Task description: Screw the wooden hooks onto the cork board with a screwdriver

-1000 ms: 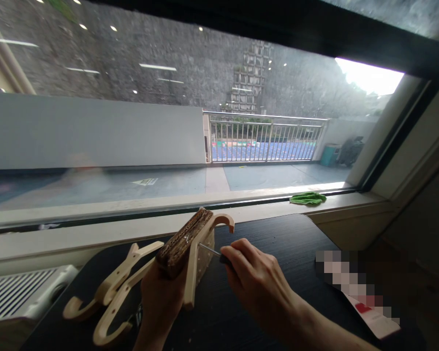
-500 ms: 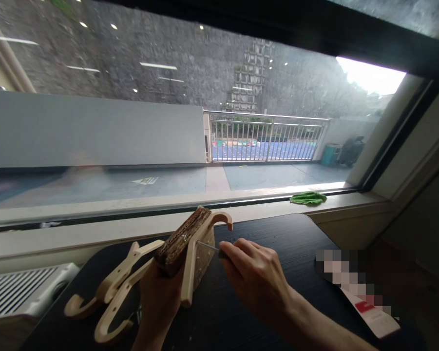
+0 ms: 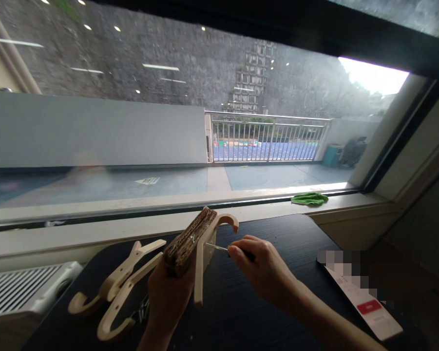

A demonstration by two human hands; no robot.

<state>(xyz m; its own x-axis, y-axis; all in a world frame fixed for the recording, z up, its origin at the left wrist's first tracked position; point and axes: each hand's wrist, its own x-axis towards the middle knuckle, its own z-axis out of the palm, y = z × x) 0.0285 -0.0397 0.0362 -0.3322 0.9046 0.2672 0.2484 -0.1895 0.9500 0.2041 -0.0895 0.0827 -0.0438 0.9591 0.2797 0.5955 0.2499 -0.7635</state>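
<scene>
- Left grip point(image 3: 170, 287): one bare hand, closed about the near end of a cardboard block; its fingertips were hidden behind the block.
- Cardboard block point(image 3: 192, 243): brown, layered, ragged along the edge; held tilted, rising from the left grip away from the person, above the counter point(image 3: 277, 231).
- Wooden hook point(image 3: 199, 273): pale, bent; set along the right side of the block, between the two grips, its curl pointing away from the left grip and its straight leg hanging just right of it. Whether the left grip pressed on it too could not be told.
- Right grip point(image 3: 261, 261): one bare hand, fingers wrapped round the dark handle of a screwdriver.
- Screwdriver point(image 3: 217, 247): thin metal shaft, running leftward from the right grip to the bend of the hook; its very tip was too small to make out.
- Second hook point(image 3: 115, 282): wooden, with screw holes; on the counter, left of the left grip.
- Third hook point(image 3: 111, 317): same make; between the second hook and the left grip.
- Metal bits point(image 3: 143, 309): small, dark, indistinct; just left of the left grip's wrist.
- Phone point(image 3: 382, 319): lit, partly blurred out, red button showing; well right of the right grip.
- Green cloth point(image 3: 310, 198): crumpled on the window sill point(image 3: 256, 214), beyond the right grip.
- Radiator point(image 3: 29, 290): white, slatted; far left of the left grip.
</scene>
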